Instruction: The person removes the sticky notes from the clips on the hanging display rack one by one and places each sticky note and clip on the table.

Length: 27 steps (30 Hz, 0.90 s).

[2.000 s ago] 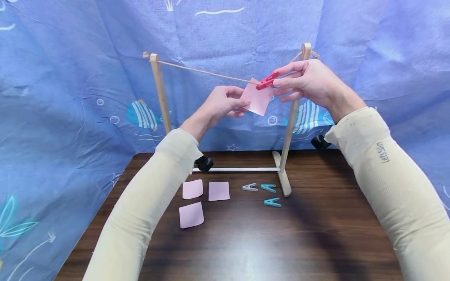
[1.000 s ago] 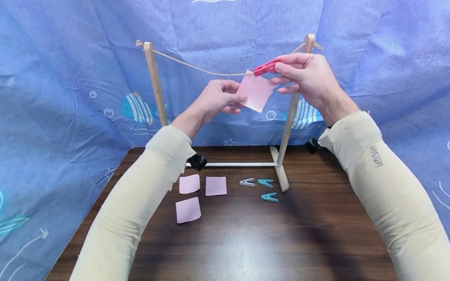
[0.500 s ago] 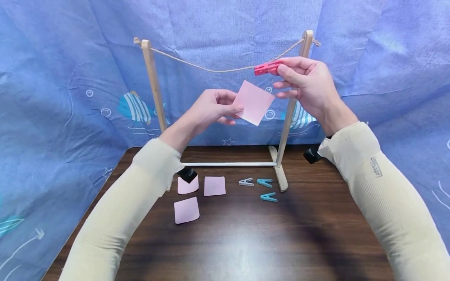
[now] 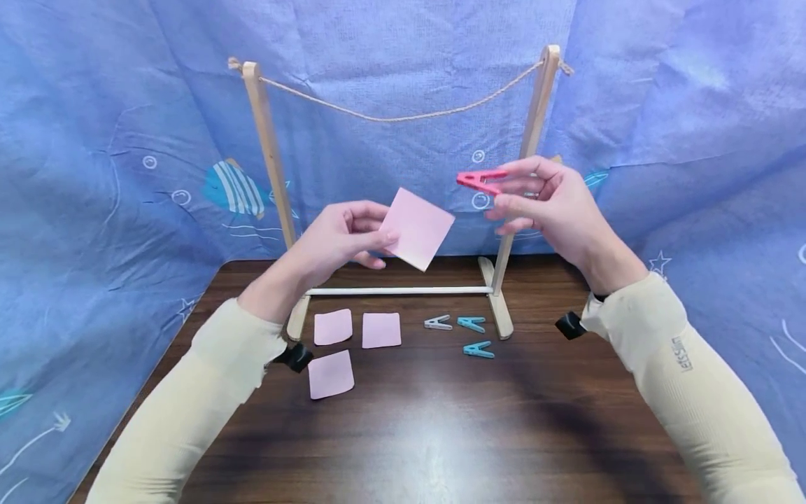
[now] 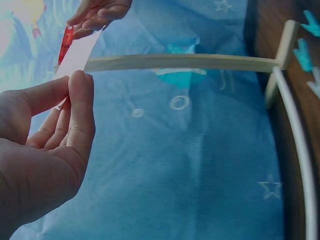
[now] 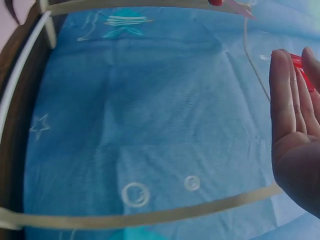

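In the head view my left hand (image 4: pixel 340 234) pinches one corner of a pink paper note (image 4: pixel 418 229) between thumb and fingers, out in front of the wooden stand. My right hand (image 4: pixel 554 203) holds a red clothespin (image 4: pixel 477 180) by its handle ends, a little above and to the right of the note, apart from it. Above both hands a thin rope (image 4: pixel 390 120) sags with nothing clipped to it. The left wrist view shows the note (image 5: pixel 79 55) edge-on in my fingers. In the right wrist view my fingers partly hide the clothespin (image 6: pixel 298 62).
A wooden stand with a right post (image 4: pixel 535 112), left post (image 4: pixel 267 140) and white crossbar (image 4: pixel 397 290) carries the rope. Pink notes (image 4: pixel 380 330) lie on the dark table (image 4: pixel 403 420), with a grey clothespin (image 4: pixel 437 322) and two blue clothespins (image 4: pixel 478 349) beside them. A blue curtain (image 4: pixel 390 42) hangs behind.
The clothespin and note were at the rope two seconds ago. Both have come away from it and moved down, the note also leftward. The rope hangs freely.
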Tool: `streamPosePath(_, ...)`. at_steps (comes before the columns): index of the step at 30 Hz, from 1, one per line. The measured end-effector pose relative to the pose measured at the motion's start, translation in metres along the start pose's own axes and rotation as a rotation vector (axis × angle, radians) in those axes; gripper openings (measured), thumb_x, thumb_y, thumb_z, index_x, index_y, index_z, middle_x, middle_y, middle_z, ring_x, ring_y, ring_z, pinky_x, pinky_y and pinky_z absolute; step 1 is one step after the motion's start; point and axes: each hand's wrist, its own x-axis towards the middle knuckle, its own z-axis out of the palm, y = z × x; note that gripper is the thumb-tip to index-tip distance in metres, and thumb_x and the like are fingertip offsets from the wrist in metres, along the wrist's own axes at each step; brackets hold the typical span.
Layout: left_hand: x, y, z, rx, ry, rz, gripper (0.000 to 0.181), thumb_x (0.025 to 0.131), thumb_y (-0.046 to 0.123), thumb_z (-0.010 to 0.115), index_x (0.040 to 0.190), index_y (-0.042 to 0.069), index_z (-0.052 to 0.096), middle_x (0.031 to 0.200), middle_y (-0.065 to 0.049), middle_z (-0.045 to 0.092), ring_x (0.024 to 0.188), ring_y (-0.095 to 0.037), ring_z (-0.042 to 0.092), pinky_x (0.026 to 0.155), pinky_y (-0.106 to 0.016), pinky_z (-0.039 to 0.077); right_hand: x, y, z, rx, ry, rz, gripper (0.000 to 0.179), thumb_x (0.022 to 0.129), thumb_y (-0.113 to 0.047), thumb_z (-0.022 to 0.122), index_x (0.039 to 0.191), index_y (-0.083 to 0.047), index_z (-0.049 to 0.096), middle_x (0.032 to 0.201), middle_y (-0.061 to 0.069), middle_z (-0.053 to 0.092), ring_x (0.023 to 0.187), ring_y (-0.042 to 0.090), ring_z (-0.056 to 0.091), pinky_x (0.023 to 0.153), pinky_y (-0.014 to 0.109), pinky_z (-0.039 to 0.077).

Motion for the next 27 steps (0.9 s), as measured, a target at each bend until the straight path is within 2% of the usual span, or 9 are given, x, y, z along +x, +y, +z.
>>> streamPosePath(3,-0.011,-0.019,-0.001,0.02,-0.026,-0.019,0.034,0.095,0.004,0.071,0.127,-0.004,0.062,0.108,-0.019,0.072,0.09,-0.027,0.072,0.073,-0.041,0.063,-0.013,0.012,-0.005,-0.086,-0.039,0.024,0.033,0.091,0.012,0.068,0.123,0.001,0.066,0.112,0.018,0.073,0.082,0.031,0.075,0.068,0.047,0.062)
streamPosePath(7,-0.022,-0.045,-0.002,0.037,-0.044,-0.069,0.034,0.094,0.005,0.072,0.126,-0.004,0.063,0.106,-0.017,0.073,0.088,-0.026,0.072,0.074,-0.043,0.063,-0.029,0.033,-0.015,-0.212,-0.084,0.074,0.036,0.089,0.01,0.072,0.123,-0.003,0.067,0.104,0.015,0.073,0.075,0.027,0.074,0.064,0.045,0.062)
streamPosePath(9,-0.026,-0.057,-0.002,0.036,-0.048,-0.093,0.035,0.094,0.005,0.073,0.126,-0.003,0.063,0.105,-0.016,0.073,0.087,-0.024,0.072,0.072,-0.042,0.063,-0.035,0.043,-0.019,-0.24,-0.108,0.102,0.037,0.088,0.01,0.073,0.123,-0.003,0.066,0.102,0.014,0.073,0.073,0.025,0.073,0.062,0.044,0.063)
streamPosePath(13,-0.033,-0.079,-0.004,0.016,-0.075,-0.131,0.039,0.093,0.003,0.073,0.128,-0.005,0.06,0.099,-0.012,0.073,0.082,-0.021,0.071,0.066,-0.038,0.063,-0.045,0.062,-0.023,-0.251,-0.15,0.18,0.037,0.089,0.006,0.074,0.123,-0.004,0.066,0.101,0.013,0.073,0.077,0.023,0.073,0.063,0.044,0.063)
streamPosePath(20,-0.042,-0.113,-0.005,-0.017,-0.198,-0.225,0.045,0.091,0.001,0.074,0.13,-0.005,0.052,0.089,-0.008,0.071,0.069,-0.015,0.065,0.057,-0.027,0.058,-0.059,0.099,-0.022,-0.263,-0.183,0.318,0.04,0.088,0.0,0.078,0.125,-0.002,0.064,0.101,0.014,0.074,0.082,0.031,0.074,0.06,0.046,0.062)
streamPosePath(23,-0.044,-0.128,-0.006,-0.022,-0.219,-0.274,0.043,0.09,0.001,0.075,0.126,-0.005,0.052,0.088,-0.008,0.071,0.07,-0.015,0.065,0.056,-0.026,0.056,-0.063,0.118,-0.02,-0.252,-0.209,0.377,0.043,0.087,-0.003,0.08,0.126,-0.001,0.063,0.103,0.015,0.074,0.079,0.029,0.074,0.057,0.045,0.062)
streamPosePath(27,-0.044,-0.148,-0.004,0.033,-0.23,-0.315,0.039,0.089,0.003,0.077,0.121,-0.004,0.055,0.085,-0.007,0.071,0.072,-0.015,0.068,0.055,-0.026,0.057,-0.07,0.143,-0.017,-0.242,-0.253,0.459,0.044,0.087,-0.006,0.081,0.126,0.001,0.062,0.105,0.015,0.074,0.08,0.025,0.074,0.055,0.041,0.062)
